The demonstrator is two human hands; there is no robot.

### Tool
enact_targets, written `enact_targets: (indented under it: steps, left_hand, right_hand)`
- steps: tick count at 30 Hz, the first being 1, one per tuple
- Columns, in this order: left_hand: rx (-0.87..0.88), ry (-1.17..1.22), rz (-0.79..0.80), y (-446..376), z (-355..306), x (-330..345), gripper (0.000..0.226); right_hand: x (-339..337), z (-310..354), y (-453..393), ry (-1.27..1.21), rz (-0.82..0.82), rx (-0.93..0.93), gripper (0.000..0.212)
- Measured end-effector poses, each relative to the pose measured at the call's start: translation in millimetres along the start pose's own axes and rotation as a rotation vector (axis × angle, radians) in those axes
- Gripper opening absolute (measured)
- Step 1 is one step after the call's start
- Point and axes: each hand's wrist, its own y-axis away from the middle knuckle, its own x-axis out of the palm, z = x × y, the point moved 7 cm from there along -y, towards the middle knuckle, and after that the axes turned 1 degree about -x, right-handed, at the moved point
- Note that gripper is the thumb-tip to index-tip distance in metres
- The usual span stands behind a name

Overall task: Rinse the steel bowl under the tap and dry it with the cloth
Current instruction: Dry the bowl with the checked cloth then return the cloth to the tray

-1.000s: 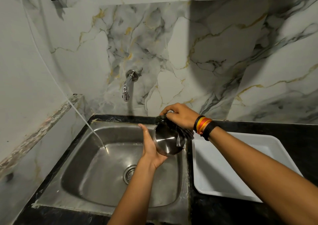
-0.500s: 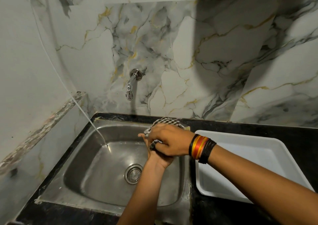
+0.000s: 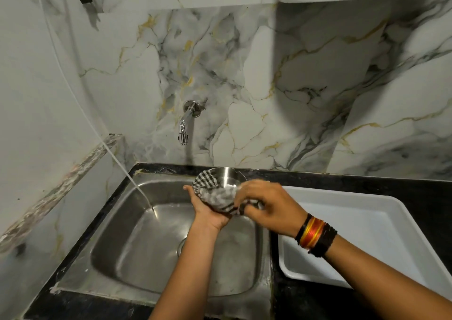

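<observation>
Steel forms the sink [image 3: 117,266] that anchors everything: a thin white hose [image 3: 117,158] slants down into its left side, and the wall tap [image 3: 185,126] hangs above its back edge. Over the sink's right half, the left hand [image 3: 208,212] cups the steel bowl [image 3: 226,176] from beneath, palm up, with a checked cloth [image 3: 215,195] draped over the bowl's rim and inside. Just right of that, the right hand [image 3: 271,207], 1 stack of thread bands [image 3: 315,236] on its wrist, closes its fingers on the cloth against the bowl, while a white tray [image 3: 391,234] sits on the black counter [image 3: 415,190] right of the sink.
</observation>
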Motion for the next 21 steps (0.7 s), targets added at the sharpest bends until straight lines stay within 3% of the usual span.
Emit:
enact_targets:
  steps: [2,5,13,16,17,19,21]
  left_hand:
    - [-0.004,0.042,0.039,4,1,4,0.111]
    - [-0.014,0.072,0.055,11,14,1,0.107]
    - [-0.108,0.102,-0.014,1,50,-12,0.103]
    - [-0.126,0.083,-0.01,-8,63,-10,0.106]
    - [-0.137,0.082,-0.008,-7,70,-6,0.105]
    - [-0.149,0.075,0.007,-4,81,0,0.104]
    - [-0.163,0.061,0.007,-4,95,5,0.105]
  right_hand:
    - [-28,-11,-8,-0.241,-0.179,0.179,0.024]
    - [-66,-17,-19,-0.427,-0.307,0.283,0.027]
    - [-177,-37,27,-0.316,-0.457,0.416,0.021]
    - [-208,-64,68,-0.095,-0.44,0.548,0.01]
    - [-216,-74,82,0.033,-0.413,0.596,0.017]
    - [-225,-100,109,0.244,-0.302,0.728,0.027]
    - [-224,-133,140,0.341,-0.124,0.909,0.024]
